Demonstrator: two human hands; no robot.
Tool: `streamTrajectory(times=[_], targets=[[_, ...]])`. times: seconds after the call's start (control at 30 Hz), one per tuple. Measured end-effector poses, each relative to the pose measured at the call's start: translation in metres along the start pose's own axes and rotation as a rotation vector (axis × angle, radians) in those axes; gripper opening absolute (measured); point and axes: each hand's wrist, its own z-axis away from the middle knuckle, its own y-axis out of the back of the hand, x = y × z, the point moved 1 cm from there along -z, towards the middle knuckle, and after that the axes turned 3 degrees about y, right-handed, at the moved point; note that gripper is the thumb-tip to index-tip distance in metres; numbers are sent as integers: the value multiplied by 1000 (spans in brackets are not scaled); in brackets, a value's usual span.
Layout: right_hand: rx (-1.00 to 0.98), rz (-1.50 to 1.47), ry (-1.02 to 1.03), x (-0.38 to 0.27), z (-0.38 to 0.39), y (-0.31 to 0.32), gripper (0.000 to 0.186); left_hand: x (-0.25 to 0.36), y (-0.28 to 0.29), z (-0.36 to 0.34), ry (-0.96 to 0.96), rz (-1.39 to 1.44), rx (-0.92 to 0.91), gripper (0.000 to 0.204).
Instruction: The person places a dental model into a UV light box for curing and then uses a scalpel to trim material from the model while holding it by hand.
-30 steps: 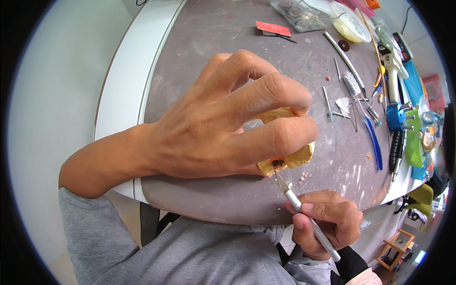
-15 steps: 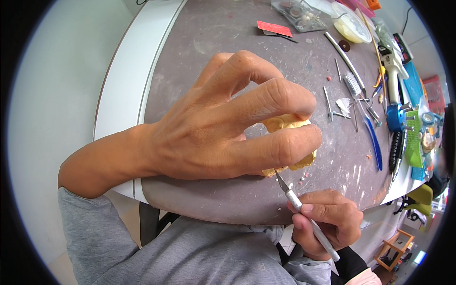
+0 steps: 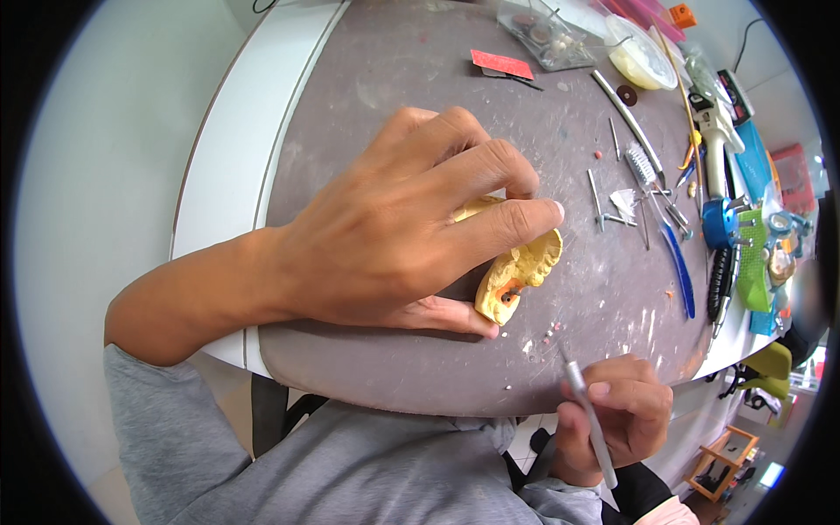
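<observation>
A yellow plaster dental cast [image 3: 530,261] rests on the grey bench mat, partly hidden under my left hand [image 3: 411,210]. That hand grips it, fingers curled over the top and far side, thumb against its near end. At this near end an orange-pink patch with small dark holes shows in the cast. My right hand [image 3: 623,413] pinches a silver craft knife [image 3: 576,379] between thumb and fingers, below and right of the cast. The blade points up and away from me and is apart from the cast; its tip is blurred.
Pale crumbs [image 3: 549,331] lie beside the cast. Rightward are a blue-handled brush [image 3: 680,267], several small metal pins, a blue round holder [image 3: 719,223] and a green mesh basket [image 3: 752,271]. Farther back lie a red strip [image 3: 502,64], a clear bag [image 3: 551,35] and a plastic bowl [image 3: 643,57].
The knife has drawn back from the cast toward the lower right. My left hand has shifted left and turned with the cast, uncovering its near end and my thumb.
</observation>
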Motion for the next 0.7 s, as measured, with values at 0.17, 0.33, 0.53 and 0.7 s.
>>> streamTrajectory(times=[0.17, 0.33, 0.53, 0.7], targets=[[61, 384, -9, 2, 8, 13, 38, -1, -1, 0, 21, 16, -45, 77], [112, 581, -204, 2, 16, 13, 30, -2, -2, 1, 25, 23, -53, 80], [110, 537, -61, 4, 33, 24, 17, -1, -2, 1, 32, 31, -60, 84], [225, 510, -80, 6, 27, 19, 22, -1, -1, -1, 32, 13, -70, 85]])
